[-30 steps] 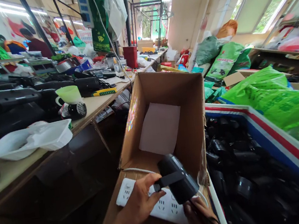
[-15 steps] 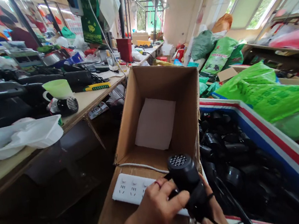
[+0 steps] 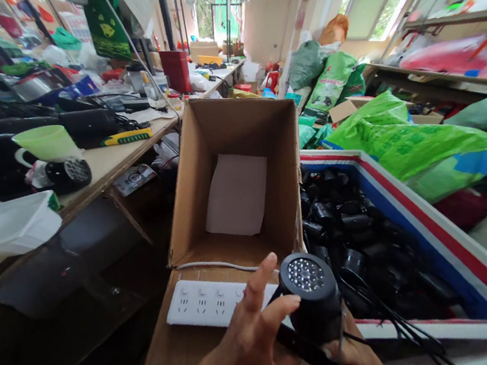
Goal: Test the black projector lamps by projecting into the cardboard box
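A black lamp with a round face of several small LEDs (image 3: pixel 307 279) is held upright above the front flap of the cardboard box. My right hand (image 3: pixel 358 350) wraps round its lower body from the right, partly hidden behind it. From the left, my left hand (image 3: pixel 256 330) reaches over with index finger and thumb spread apart; the thumb tip is at the lamp's rim. A dark strip, perhaps a strap or arm, runs below that thumb. Behind my left hand, a white power strip (image 3: pixel 212 303) lies on the flap, partly covered.
The open cardboard box (image 3: pixel 186 196) has a pale sheet (image 3: pixel 237 195) inside. At right, a striped bin (image 3: pixel 433 229) holds several black lamps and cables (image 3: pixel 347 222). A workbench (image 3: pixel 109 164) at left carries a green cup (image 3: pixel 47 142), another lamp (image 3: pixel 69 172) and a white tray (image 3: pixel 29 225).
My left index finger has lifted and spread from the thumb. The lamp has turned its LED face more toward me and sits slightly lower. The view has shifted rightward.
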Demonstrator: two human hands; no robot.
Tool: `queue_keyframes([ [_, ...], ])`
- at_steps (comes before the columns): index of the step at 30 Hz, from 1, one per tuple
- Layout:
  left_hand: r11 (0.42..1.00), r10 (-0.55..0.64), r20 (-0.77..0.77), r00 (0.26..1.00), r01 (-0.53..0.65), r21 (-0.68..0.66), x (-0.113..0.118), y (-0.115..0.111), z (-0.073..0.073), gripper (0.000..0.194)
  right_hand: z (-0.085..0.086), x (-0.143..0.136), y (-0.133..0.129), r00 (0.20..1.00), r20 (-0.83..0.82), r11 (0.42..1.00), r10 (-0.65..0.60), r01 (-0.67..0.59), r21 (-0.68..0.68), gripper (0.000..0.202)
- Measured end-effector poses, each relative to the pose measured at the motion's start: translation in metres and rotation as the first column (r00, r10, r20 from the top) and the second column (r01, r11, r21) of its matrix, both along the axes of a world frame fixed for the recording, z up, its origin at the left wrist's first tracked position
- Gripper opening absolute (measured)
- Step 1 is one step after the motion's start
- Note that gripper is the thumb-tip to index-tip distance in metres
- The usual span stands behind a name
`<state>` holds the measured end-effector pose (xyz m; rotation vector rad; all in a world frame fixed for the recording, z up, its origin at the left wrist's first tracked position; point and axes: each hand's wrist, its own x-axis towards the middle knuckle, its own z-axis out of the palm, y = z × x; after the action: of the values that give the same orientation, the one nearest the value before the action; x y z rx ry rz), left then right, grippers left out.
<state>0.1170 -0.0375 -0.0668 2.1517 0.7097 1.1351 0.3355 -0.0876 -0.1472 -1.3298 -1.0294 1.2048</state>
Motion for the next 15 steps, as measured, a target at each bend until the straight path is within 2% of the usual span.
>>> queue_keyframes([
  [3, 0.985, 0.023, 0.233, 0.972, 0.019, -0.174, -0.007, 0.016, 0.016, 0.065, 0.010, 0.001, 0.004, 0.993, -0.004, 0.991, 0.114, -0.114, 0.064, 0.081],
  [4, 0.974, 0.069, 0.316, 0.946, 0.005, -0.228, -0.010, 0.023, 0.023, 0.058, 0.009, 0.001, 0.003, 0.989, -0.023, 0.989, 0.143, -0.142, 0.050, 0.080],
  [5, 0.967, 0.065, 0.356, 0.932, 0.029, -0.254, -0.013, 0.029, 0.029, 0.054, 0.008, 0.001, 0.001, 0.987, -0.049, 0.988, 0.154, -0.153, 0.020, 0.079],
  [7, 0.951, 0.018, 0.255, 0.967, 0.062, -0.302, -0.016, 0.039, 0.037, 0.054, 0.004, -0.002, -0.008, 0.981, -0.124, 0.987, 0.150, -0.156, -0.039, 0.076],
  [8, 0.940, -0.044, 0.148, 0.988, 0.090, -0.328, -0.016, 0.041, 0.038, 0.062, 0.003, -0.004, -0.013, 0.975, -0.176, 0.987, 0.138, -0.150, -0.061, 0.076],
  [11, 0.901, -0.228, -0.138, 0.964, 0.155, -0.405, -0.003, 0.034, 0.027, 0.085, 0.005, -0.008, -0.026, 0.941, -0.331, 0.989, 0.071, -0.111, -0.102, 0.078],
  [13, 0.907, -0.240, -0.169, 0.956, 0.159, -0.389, 0.011, 0.024, 0.012, 0.076, 0.012, -0.007, -0.031, 0.940, -0.338, 0.990, 0.040, -0.084, -0.116, 0.078],
  [15, 0.932, -0.180, -0.104, 0.978, 0.136, -0.337, 0.025, 0.015, -0.002, 0.061, 0.019, -0.002, -0.035, 0.955, -0.293, 0.991, 0.043, -0.078, -0.110, 0.079],
])
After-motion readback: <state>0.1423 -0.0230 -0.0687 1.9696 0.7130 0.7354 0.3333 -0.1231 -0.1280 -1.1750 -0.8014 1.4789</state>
